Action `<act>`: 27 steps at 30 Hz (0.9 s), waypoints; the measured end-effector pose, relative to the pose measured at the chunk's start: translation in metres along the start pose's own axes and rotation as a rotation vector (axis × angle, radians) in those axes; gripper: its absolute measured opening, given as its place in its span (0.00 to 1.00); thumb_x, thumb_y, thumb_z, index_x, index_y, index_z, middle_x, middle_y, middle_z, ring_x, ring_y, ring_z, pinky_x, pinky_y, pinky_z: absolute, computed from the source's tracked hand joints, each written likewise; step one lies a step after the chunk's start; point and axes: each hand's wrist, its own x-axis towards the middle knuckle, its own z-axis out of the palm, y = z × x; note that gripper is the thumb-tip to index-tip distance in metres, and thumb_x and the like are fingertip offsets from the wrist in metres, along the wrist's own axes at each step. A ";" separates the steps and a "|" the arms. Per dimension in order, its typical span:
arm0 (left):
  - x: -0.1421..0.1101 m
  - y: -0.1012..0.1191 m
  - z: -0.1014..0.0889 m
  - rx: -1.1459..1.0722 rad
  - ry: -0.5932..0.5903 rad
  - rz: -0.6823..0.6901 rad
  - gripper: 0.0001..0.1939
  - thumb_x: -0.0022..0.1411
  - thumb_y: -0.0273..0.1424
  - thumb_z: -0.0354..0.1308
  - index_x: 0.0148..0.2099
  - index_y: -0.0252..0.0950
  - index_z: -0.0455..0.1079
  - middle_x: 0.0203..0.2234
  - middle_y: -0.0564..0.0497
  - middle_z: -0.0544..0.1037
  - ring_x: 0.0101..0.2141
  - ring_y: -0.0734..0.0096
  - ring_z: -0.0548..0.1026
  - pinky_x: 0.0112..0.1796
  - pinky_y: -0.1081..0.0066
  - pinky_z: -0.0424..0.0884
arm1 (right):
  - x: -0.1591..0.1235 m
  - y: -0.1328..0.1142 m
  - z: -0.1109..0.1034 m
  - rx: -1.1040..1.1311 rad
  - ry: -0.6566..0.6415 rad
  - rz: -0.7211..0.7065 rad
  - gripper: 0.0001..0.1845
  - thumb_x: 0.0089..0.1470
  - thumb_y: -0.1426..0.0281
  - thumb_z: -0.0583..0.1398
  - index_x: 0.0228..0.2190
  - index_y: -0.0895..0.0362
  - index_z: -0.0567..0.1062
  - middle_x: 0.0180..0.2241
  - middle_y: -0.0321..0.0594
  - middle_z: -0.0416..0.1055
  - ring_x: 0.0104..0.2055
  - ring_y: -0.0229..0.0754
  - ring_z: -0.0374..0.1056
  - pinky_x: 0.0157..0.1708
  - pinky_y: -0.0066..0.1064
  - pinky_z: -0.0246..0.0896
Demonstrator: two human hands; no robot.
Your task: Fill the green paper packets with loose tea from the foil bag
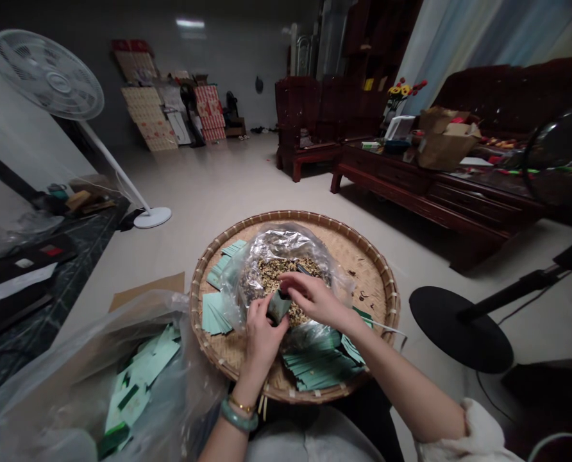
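Observation:
My left hand [261,330] is closed around a small pale green packet [279,307], held upright over an open clear plastic bag [231,282]. My right hand [310,295] has its fingers curled at the packet's mouth. Something dark shows there, but what those fingers hold is hidden. Inside the bag lies a loose mix of tan and dark grains [267,273], and a dark stick-like handle [304,269] pokes up behind my right hand. The bag rests on a round woven bamboo tray [199,269]. Flat green packets [215,313] lie fanned at its left, with a larger spread of green packets [319,367] at the near side.
Left of the tray sits a big clear bag [74,346] holding several green packets. A white standing fan [152,217] is beyond it. At right are a black fan base [459,330] and a dark wooden table [411,186]. Stacked boxes [149,119] stand at the far wall.

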 end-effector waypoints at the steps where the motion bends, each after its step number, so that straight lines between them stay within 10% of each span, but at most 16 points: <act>1: 0.000 0.000 0.000 -0.005 0.006 -0.002 0.23 0.51 0.28 0.59 0.51 0.36 0.66 0.36 0.48 0.68 0.31 0.70 0.72 0.27 0.71 0.71 | 0.000 0.001 0.000 0.030 0.021 -0.001 0.18 0.55 0.77 0.51 0.47 0.56 0.68 0.38 0.41 0.72 0.39 0.38 0.70 0.39 0.31 0.67; 7: -0.002 0.003 -0.004 -0.066 0.050 -0.011 0.22 0.51 0.30 0.60 0.50 0.36 0.66 0.38 0.47 0.68 0.33 0.69 0.73 0.30 0.70 0.74 | 0.000 0.017 -0.002 0.018 0.163 0.037 0.15 0.55 0.76 0.50 0.42 0.57 0.71 0.38 0.41 0.73 0.40 0.38 0.70 0.41 0.32 0.66; 27: -0.005 -0.014 -0.022 -0.102 0.168 -0.046 0.21 0.52 0.35 0.60 0.48 0.34 0.66 0.38 0.47 0.68 0.37 0.66 0.73 0.35 0.68 0.75 | 0.002 0.060 0.042 -0.615 -0.172 0.133 0.07 0.46 0.81 0.58 0.28 0.59 0.73 0.31 0.42 0.70 0.34 0.39 0.66 0.34 0.27 0.58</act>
